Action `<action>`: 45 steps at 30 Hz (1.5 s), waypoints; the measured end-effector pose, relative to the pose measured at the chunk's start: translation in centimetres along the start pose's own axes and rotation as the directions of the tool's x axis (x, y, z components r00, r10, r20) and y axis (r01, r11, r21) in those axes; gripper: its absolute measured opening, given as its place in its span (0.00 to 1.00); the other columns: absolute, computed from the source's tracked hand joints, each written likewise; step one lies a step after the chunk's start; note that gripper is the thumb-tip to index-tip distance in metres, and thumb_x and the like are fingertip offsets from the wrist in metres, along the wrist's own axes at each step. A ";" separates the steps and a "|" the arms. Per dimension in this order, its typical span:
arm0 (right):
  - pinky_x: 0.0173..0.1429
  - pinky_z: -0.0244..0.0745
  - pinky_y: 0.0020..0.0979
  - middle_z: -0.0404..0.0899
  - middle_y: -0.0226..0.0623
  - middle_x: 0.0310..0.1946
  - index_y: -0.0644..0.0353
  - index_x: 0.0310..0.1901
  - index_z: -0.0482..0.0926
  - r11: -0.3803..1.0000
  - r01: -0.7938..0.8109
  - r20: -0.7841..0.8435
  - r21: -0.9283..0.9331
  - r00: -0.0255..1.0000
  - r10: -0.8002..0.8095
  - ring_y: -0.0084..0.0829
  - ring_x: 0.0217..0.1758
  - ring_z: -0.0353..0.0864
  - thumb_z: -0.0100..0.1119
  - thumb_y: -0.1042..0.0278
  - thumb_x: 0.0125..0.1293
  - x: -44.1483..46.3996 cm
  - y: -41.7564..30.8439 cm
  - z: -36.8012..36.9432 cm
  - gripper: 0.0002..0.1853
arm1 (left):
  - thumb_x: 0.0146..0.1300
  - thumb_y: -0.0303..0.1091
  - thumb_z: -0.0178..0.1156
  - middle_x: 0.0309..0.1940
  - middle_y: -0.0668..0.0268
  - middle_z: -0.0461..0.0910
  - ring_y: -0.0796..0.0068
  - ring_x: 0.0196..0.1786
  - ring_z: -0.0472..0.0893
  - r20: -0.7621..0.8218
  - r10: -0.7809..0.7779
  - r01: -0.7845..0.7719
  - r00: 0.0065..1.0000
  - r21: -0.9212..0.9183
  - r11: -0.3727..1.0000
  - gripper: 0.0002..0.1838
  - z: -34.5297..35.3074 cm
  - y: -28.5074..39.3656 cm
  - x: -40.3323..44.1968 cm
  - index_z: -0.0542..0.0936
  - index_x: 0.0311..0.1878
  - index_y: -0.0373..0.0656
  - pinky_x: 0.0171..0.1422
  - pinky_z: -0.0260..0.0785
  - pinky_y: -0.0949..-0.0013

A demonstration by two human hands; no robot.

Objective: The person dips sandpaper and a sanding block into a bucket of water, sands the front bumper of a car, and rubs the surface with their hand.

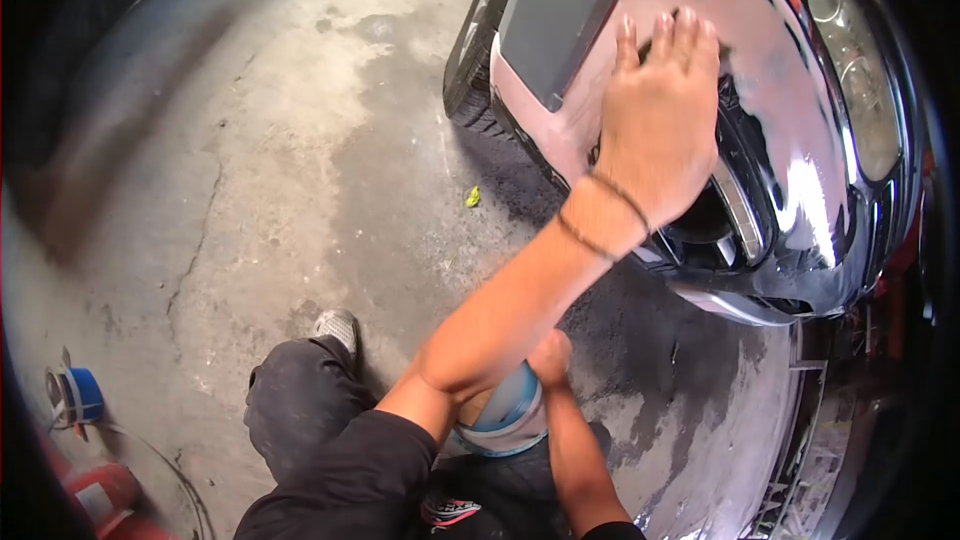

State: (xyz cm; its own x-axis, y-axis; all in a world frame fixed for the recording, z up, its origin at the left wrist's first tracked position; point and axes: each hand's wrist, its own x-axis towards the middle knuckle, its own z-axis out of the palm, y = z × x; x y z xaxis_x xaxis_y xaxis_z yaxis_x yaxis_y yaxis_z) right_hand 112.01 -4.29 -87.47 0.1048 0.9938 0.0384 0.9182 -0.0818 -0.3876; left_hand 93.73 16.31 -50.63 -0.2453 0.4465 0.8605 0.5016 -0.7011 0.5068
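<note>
My left hand point(660, 110) lies flat, palm down, on the pink and grey patched front bumper point(790, 90) of a car, fingers stretched out and slightly apart. A dark band circles its wrist. My left forearm crosses in front of my body. Below it, my right hand point(550, 355) looks closed beside a round blue and white object point(515, 410) near my lap. The forearm partly covers that hand and the object, so what the fingers grip cannot be made out.
A headlight point(855, 80) and a tire point(473, 80) flank the bumper. A crumpled yellow-green scrap point(472, 197) lies on the stained concrete floor point(290, 170). At the lower left are a blue reel-like item point(85, 395), a cable and a red object point(105, 490). Shelving stands lower right.
</note>
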 end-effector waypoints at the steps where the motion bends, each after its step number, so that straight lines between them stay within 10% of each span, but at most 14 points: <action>1: 0.45 0.79 0.60 0.87 0.57 0.33 0.56 0.32 0.87 0.999 0.043 -0.011 -0.005 0.999 -0.043 0.64 0.40 0.87 0.59 0.43 0.81 0.0 1.0 0.6 0.26 | 0.67 0.23 0.59 0.76 0.46 0.80 0.48 0.79 0.79 -0.004 0.002 -0.002 1.000 -0.001 1.000 0.29 0.2 -0.3 0.0 0.76 0.73 0.33 0.90 0.57 0.36; 29: 0.46 0.79 0.57 0.88 0.55 0.35 0.54 0.36 0.90 0.995 -0.097 0.014 0.009 0.995 0.096 0.62 0.41 0.88 0.58 0.40 0.80 0.9 -2.3 -2.0 0.26 | 0.77 0.24 0.52 0.77 0.47 0.78 0.47 0.80 0.76 0.041 -0.047 0.050 0.998 -0.072 0.996 0.27 -0.8 -1.5 -2.2 0.76 0.78 0.37 0.87 0.61 0.33; 34: 0.48 0.79 0.57 0.88 0.55 0.36 0.54 0.37 0.89 0.986 -0.165 0.072 0.012 0.984 0.164 0.63 0.44 0.87 0.58 0.41 0.80 0.0 -2.5 -2.4 0.25 | 0.68 0.29 0.61 0.59 0.44 0.89 0.45 0.64 0.88 0.089 0.003 -0.006 0.996 0.034 0.999 0.36 -0.2 -5.7 1.1 0.73 0.82 0.45 0.77 0.73 0.35; 35: 0.47 0.78 0.58 0.87 0.56 0.35 0.53 0.37 0.89 0.986 -0.166 0.067 0.006 0.984 0.166 0.64 0.43 0.87 0.58 0.42 0.80 0.4 -2.8 -2.6 0.24 | 0.75 0.26 0.51 0.51 0.39 0.89 0.39 0.57 0.89 0.128 -0.142 0.152 0.982 -0.075 0.985 0.23 -2.7 -4.5 2.3 0.80 0.70 0.32 0.74 0.76 0.36; 38: 0.47 0.78 0.59 0.88 0.55 0.36 0.52 0.37 0.89 0.985 -0.174 0.048 -0.013 0.983 0.175 0.63 0.43 0.87 0.58 0.38 0.80 0.5 -2.6 -2.2 0.26 | 0.75 0.27 0.53 0.40 0.40 0.88 0.38 0.44 0.90 -0.036 -0.078 0.073 0.996 -0.116 0.991 0.25 -5.2 -7.5 1.7 0.78 0.73 0.34 0.62 0.82 0.42; 40: 0.48 0.78 0.59 0.88 0.55 0.36 0.52 0.37 0.89 0.986 -0.164 0.053 -0.018 0.985 0.165 0.63 0.44 0.87 0.58 0.37 0.80 0.0 -2.0 -1.7 0.26 | 0.73 0.27 0.56 0.39 0.42 0.88 0.40 0.40 0.89 0.165 -0.285 0.316 0.944 -0.213 0.925 0.27 -9.5 -5.5 1.3 0.78 0.74 0.37 0.53 0.84 0.47; 45: 0.51 0.79 0.59 0.88 0.56 0.38 0.52 0.39 0.90 0.980 -0.197 0.053 -0.012 0.979 0.197 0.64 0.47 0.87 0.57 0.36 0.80 -0.2 -2.6 -2.2 0.27 | 0.67 0.35 0.64 0.40 0.47 0.91 0.43 0.46 0.92 0.448 -0.204 0.131 0.870 0.188 0.973 0.38 -7.0 -6.3 0.0 0.72 0.83 0.49 0.58 0.83 0.38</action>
State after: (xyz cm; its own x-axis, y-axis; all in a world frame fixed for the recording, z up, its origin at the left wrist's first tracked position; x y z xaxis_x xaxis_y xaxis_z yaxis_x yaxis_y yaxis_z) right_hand 110.41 -4.41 -84.42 0.2633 0.9607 -0.0881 0.8839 -0.2769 -0.3770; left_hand 84.78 16.84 -53.45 0.0560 0.7807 0.6224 0.6120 -0.5193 0.5965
